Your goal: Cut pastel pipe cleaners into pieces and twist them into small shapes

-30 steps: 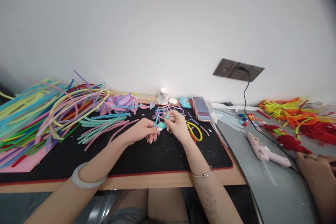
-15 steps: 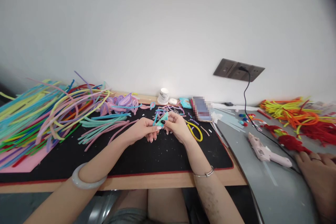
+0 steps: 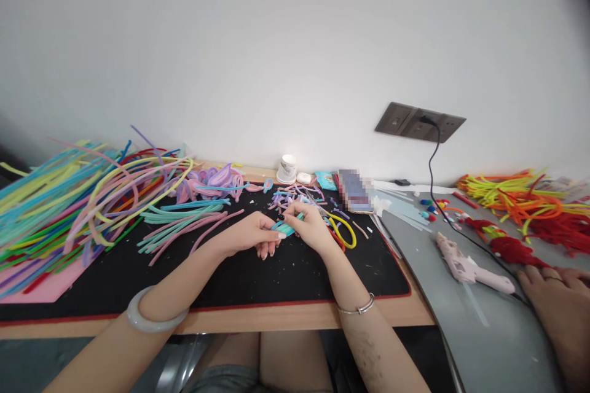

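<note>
Two hands (image 3: 262, 233) (image 3: 308, 227), two bracelets (image 3: 159, 324), one phone (image 3: 354, 190) and one glue gun (image 3: 470, 270) are visible.

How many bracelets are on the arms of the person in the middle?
2: a whitish bangle behind the left hand, a silver bracelet behind the right hand. None seems hidden.

the left hand (image 3: 259, 233) and right hand (image 3: 308, 225) pinch a turquoise pipe-cleaner piece (image 3: 286, 227) above a black desk mat (image 3: 295, 282), with multicoloured pipe cleaners (image 3: 50, 196) heaped leftward and a pink glue gun (image 3: 472, 272) near a co-worker's hand (image 3: 550, 288).

Wood tbl (image 3: 295, 319) w/ blk mat (image 3: 281, 279)
</note>
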A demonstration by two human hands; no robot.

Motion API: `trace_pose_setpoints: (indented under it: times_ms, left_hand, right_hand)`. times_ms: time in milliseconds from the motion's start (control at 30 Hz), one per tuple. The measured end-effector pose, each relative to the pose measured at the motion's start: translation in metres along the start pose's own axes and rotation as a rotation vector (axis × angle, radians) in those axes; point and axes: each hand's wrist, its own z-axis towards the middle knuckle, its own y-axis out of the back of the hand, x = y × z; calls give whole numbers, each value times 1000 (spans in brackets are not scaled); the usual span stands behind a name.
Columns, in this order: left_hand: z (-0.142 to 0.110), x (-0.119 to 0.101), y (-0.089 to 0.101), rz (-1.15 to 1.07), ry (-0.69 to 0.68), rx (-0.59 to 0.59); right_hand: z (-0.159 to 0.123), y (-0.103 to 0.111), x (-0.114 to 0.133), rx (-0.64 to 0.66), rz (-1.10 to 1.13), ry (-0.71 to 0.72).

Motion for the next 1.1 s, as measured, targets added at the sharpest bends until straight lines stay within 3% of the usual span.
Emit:
trace_pose_setpoints:
  times_ms: [133, 333, 667, 933, 1100]
  left_hand:
    - [4, 2, 1, -6, -51, -102]
    - [9, 7, 3, 7, -97, -169]
    - [10, 8, 8, 78, -214, -271]
    - [6, 2, 9, 269, -308, -469]
    - [6, 1, 8, 245, -309, -530]
  right_hand:
    - [-1, 1, -3, -14, 35, -90]
    - [1, 4, -4, -108, -83, -46]
    - [1, 2, -9, -10, 196, -184]
    - [2, -6, -12, -56, 266, -158]
    - [3, -8, -10, -110, 241, -159]
